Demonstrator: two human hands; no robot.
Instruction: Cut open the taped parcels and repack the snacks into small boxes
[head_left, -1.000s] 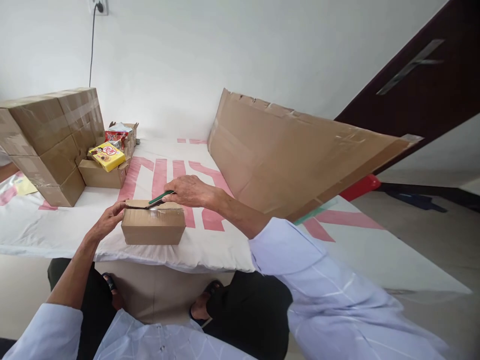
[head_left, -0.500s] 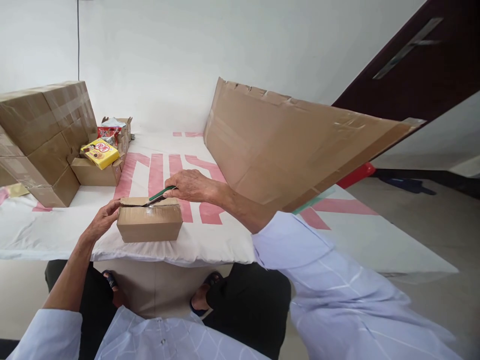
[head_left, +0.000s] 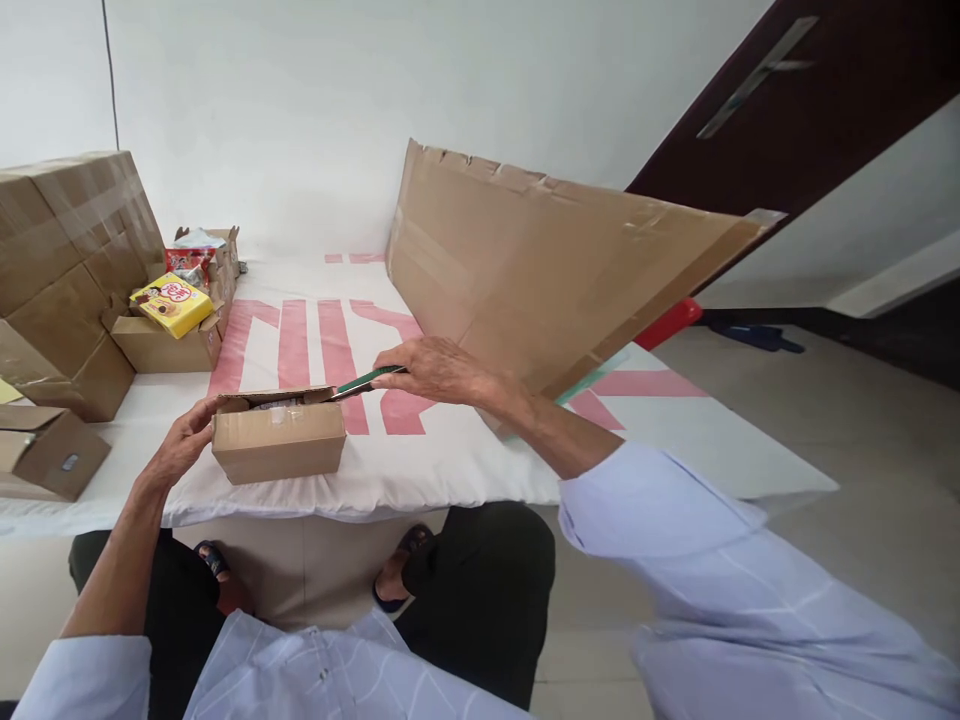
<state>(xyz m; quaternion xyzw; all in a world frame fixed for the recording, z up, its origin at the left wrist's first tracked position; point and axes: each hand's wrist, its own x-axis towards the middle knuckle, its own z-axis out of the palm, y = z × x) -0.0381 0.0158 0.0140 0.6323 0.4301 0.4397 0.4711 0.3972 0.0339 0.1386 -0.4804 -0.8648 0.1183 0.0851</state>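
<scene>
A small brown cardboard box [head_left: 279,446] rests near the front edge of the cloth-covered table. Its top is slit along the middle and gapes a little, and a printed item shows dimly inside. My left hand [head_left: 178,442] grips the box's left end, thumb at the near side and fingers at the top corner. In my right hand [head_left: 433,370] is a green-handled utility knife [head_left: 369,381], its tip at the right end of the slit. My right fingers are wrapped round the handle.
Large taped cartons [head_left: 64,270] stand stacked at the left. Beside them a yellow snack box [head_left: 172,304] lies on an open carton [head_left: 166,345]. Another carton [head_left: 56,455] sits at the front left. A big cardboard sheet [head_left: 540,270] leans at the right, near a red object [head_left: 670,323].
The knife has travelled rightward along the top of the box to its right end, and the slit gapes wider. My left hand stays on the box. The view has turned slightly.
</scene>
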